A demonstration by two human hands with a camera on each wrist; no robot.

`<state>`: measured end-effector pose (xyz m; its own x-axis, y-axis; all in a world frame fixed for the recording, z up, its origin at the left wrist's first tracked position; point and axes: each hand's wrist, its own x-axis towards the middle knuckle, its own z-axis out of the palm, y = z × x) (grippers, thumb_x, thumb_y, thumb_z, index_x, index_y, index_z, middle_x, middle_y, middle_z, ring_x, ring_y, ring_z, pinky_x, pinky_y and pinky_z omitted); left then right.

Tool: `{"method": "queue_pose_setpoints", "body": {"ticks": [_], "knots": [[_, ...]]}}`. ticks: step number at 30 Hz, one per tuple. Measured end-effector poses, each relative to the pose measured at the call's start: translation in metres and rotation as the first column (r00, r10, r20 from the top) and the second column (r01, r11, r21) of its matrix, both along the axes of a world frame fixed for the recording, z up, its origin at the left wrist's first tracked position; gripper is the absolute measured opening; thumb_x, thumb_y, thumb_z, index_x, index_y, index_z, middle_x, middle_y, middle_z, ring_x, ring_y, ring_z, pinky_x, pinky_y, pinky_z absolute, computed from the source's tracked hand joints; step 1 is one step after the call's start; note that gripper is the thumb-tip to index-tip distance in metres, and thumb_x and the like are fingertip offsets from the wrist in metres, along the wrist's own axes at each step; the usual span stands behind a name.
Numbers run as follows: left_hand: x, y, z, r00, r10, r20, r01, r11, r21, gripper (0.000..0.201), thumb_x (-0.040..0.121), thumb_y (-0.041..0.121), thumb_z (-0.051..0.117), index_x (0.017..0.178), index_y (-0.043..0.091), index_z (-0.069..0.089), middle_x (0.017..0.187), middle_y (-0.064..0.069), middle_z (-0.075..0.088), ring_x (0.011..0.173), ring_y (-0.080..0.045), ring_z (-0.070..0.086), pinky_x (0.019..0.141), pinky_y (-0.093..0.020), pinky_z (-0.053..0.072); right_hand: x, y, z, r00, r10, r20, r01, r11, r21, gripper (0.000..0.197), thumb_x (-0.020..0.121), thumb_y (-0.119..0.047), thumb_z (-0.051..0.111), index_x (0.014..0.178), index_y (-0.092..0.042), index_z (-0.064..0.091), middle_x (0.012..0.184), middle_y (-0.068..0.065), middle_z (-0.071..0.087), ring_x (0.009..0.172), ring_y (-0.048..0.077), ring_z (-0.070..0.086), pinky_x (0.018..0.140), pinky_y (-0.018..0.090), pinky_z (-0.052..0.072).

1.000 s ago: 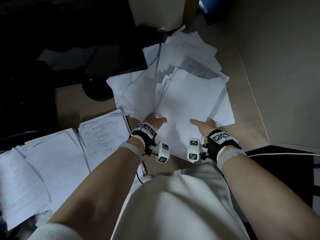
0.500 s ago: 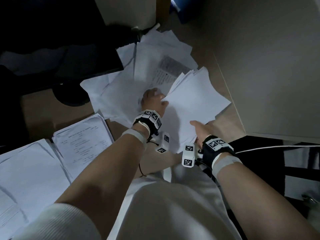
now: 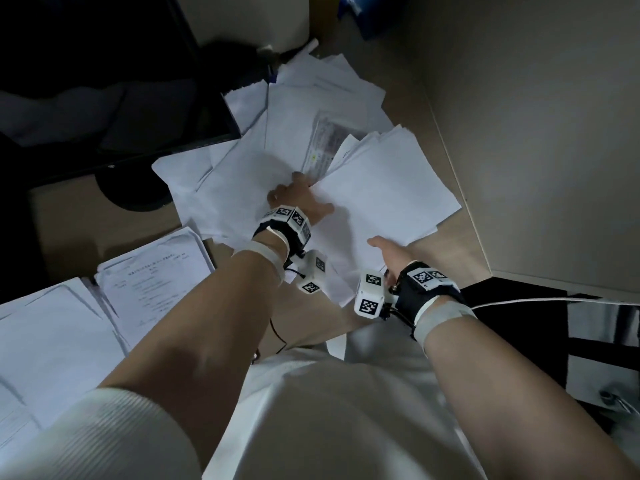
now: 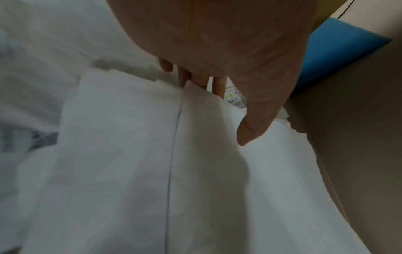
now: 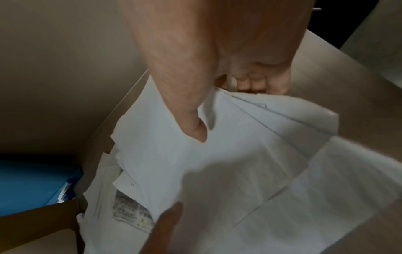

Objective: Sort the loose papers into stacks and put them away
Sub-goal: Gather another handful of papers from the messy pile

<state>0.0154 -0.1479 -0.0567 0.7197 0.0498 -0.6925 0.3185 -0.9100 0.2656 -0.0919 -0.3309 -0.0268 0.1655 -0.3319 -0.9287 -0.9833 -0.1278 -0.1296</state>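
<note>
A bundle of white sheets (image 3: pixel 388 188) is lifted at an angle over the loose paper pile (image 3: pixel 249 178) on the desk. My right hand (image 3: pixel 391 251) grips its near corner, with the thumb (image 5: pixel 191 123) on top and the fingers (image 5: pixel 252 84) curled beneath. My left hand (image 3: pixel 298 199) holds the bundle's left edge; the thumb (image 4: pixel 252 130) lies on top and the fingers (image 4: pixel 217 86) are slipped behind a sheet. A printed sheet (image 3: pixel 325 147) shows just beyond the left hand.
Two sorted stacks lie at the left: one printed (image 3: pixel 152 282), one blank (image 3: pixel 52 341). A dark monitor and its round stand (image 3: pixel 135 192) sit behind them. A beige partition (image 3: pixel 536 168) closes the right side. A blue object (image 3: pixel 363 15) is at the far end.
The left hand left the bundle's near edge and moved up along its left side. The bundle swung right toward the partition, uncovering the printed sheet.
</note>
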Motion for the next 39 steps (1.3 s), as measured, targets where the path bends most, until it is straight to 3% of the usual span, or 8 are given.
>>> {"method": "queue_pose_setpoints", "body": {"ticks": [7,13,17,22,26,29,33,39], "knots": [[-0.043,0.013,0.001,0.984,0.081,-0.158,-0.105,0.983,-0.153,0.053,0.087,0.027,0.067,0.136,0.012,0.052,0.135,-0.009,0.058,0.118,-0.031,0.057,0.098,-0.034,0.047,0.003,-0.009,-0.019,1.000,-0.002,-0.016,0.001,0.999,-0.032,0.059,0.077,-0.064,0.066,0.105,-0.013,0.059,0.076,0.013,0.058,0.057,0.025,0.053,0.059,0.029,0.045],[-0.035,0.022,0.007,0.989,0.149,-0.006,-0.149,0.987,-0.067,0.057,0.082,0.033,0.069,0.133,0.014,0.053,0.140,-0.012,0.047,0.128,-0.034,0.045,0.100,-0.038,0.043,0.016,-0.009,-0.017,0.992,0.073,0.099,-0.057,0.986,-0.156,0.055,0.092,-0.037,0.064,0.136,-0.008,0.048,0.129,0.011,0.061,0.094,0.031,0.066,0.077,0.034,0.051],[-0.018,0.014,0.006,0.979,0.196,0.063,-0.187,0.974,-0.128,0.051,0.079,0.035,0.074,0.126,0.021,0.061,0.152,-0.008,0.033,0.137,-0.031,0.037,0.111,-0.039,0.037,0.024,-0.019,-0.027,0.994,0.061,0.091,-0.039,0.973,-0.227,0.067,0.060,-0.054,0.065,0.109,-0.009,0.062,0.096,0.012,0.070,0.080,0.033,0.070,0.084,0.048,0.057],[-0.006,0.001,0.009,0.942,0.334,-0.008,-0.324,0.908,-0.265,0.073,0.080,0.025,0.077,0.139,0.010,0.036,0.139,-0.014,0.042,0.120,-0.033,0.054,0.100,-0.035,0.046,0.042,-0.014,-0.015,0.998,-0.042,0.043,0.041,0.999,0.007,0.061,0.064,-0.058,0.069,0.109,-0.019,0.054,0.085,0.010,0.055,0.077,0.030,0.060,0.077,0.039,0.049],[-0.010,-0.010,0.016,0.883,0.425,-0.198,-0.469,0.794,-0.388,0.096,0.089,0.001,0.062,0.155,0.015,-0.007,0.154,-0.018,0.029,0.136,-0.033,0.041,0.112,-0.038,0.036,0.053,-0.014,-0.020,0.993,0.025,0.114,-0.014,0.995,-0.098,0.068,0.059,-0.060,0.072,0.107,-0.013,0.061,0.101,0.012,0.065,0.087,0.033,0.066,0.084,0.043,0.054],[-0.020,-0.014,0.015,0.937,0.237,-0.257,-0.307,0.909,-0.282,0.074,0.091,0.012,0.062,0.151,0.005,0.019,0.148,-0.020,0.040,0.131,-0.035,0.044,0.099,-0.033,0.039,0.066,-0.010,-0.009,0.977,0.129,0.168,-0.095,0.976,-0.194,0.070,0.060,-0.062,0.070,0.110,-0.013,0.064,0.107,0.011,0.066,0.086,0.032,0.068,0.065,0.037,0.054],[-0.019,-0.002,0.009,0.941,0.313,-0.126,-0.336,0.904,-0.263,0.057,0.091,0.030,0.068,0.136,0.003,0.047,0.136,-0.010,0.055,0.127,-0.029,0.052,0.101,-0.032,0.041,0.073,-0.012,-0.003,0.981,0.133,0.143,-0.105,0.976,-0.190,0.055,0.056,-0.065,0.067,0.072,-0.013,0.058,0.067,0.009,0.061,0.057,0.027,0.061,0.069,0.040,0.058],[0.004,0.012,0.021,0.953,0.234,-0.193,-0.277,0.932,-0.234,0.019,0.083,0.014,0.071,0.093,0.006,0.057,0.094,-0.009,0.060,0.096,-0.027,0.059,0.076,-0.030,0.049,0.066,-0.007,-0.009,0.993,0.077,0.091,-0.067,0.992,-0.112,0.063,0.059,-0.056,0.074,0.095,-0.008,0.056,0.086,0.011,0.060,0.059,0.026,0.055,0.068,0.037,0.050]]}}
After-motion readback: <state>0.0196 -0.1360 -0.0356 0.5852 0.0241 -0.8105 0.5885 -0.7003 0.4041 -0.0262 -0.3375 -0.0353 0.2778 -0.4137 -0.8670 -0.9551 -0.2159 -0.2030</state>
